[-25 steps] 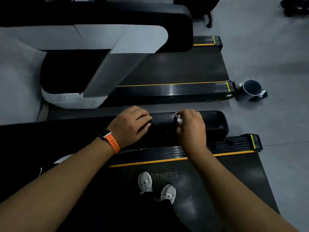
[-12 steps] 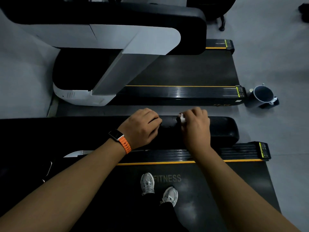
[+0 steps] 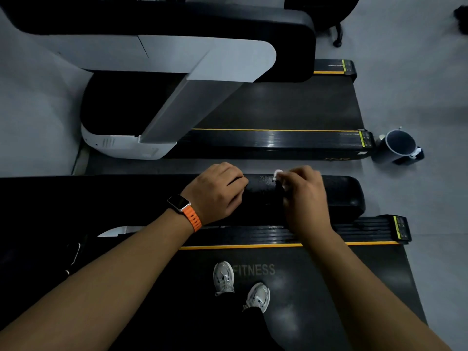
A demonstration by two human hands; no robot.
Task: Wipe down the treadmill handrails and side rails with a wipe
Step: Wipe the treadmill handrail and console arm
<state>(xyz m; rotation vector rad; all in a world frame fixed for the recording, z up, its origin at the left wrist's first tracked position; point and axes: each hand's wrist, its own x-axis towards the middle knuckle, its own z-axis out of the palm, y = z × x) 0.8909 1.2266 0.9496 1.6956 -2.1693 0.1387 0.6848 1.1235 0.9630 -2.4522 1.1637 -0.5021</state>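
Observation:
A thick black padded handrail (image 3: 344,196) runs left to right across the middle of the view. My left hand (image 3: 217,192), with an orange-strapped watch on its wrist, is curled over the rail's top. Just to its right my right hand (image 3: 305,196) presses a small white wipe (image 3: 278,174) against the rail; only a corner of the wipe shows past the fingers. Below the rail lies the ribbed black side rail (image 3: 367,228) with a yellow stripe, beside the belt marked FITNESS.
My two grey shoes (image 3: 240,285) stand on the belt. A second treadmill (image 3: 278,115) with a grey upright and a black handrail lies beyond. A dark cylindrical bin (image 3: 398,146) sits on the grey floor at the right.
Both hands stay on the handrail about the same distance apart, the right one still on the wipe. The view has shifted, so everything sits further right in the frame.

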